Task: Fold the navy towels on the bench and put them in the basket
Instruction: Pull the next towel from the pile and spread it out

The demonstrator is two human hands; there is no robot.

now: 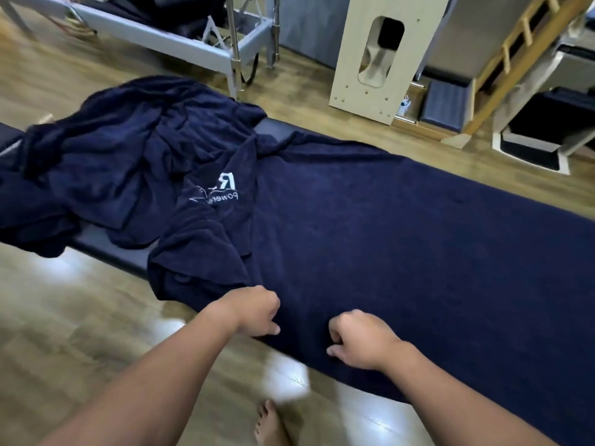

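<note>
A large navy towel [402, 239] lies spread flat along the bench and covers its right part. At its near edge my left hand [257, 312] and my right hand [357, 339] sit close together, fingers curled onto the cloth and pinching the towel's edge. A heap of several crumpled navy towels [122, 162] lies on the left part of the bench; one of them shows a white logo [222, 191]. The bench's dark padded top [106, 243] shows between the heap and the near edge. No basket is in view.
Wooden floor [80, 317] lies in front of the bench, with my bare foot [270, 426] on it. Behind stand a grey metal-framed exercise machine [193, 43], a pale wooden unit with a cut-out [376, 56], a wooden ladder frame [515, 53] and a dark box [544, 127].
</note>
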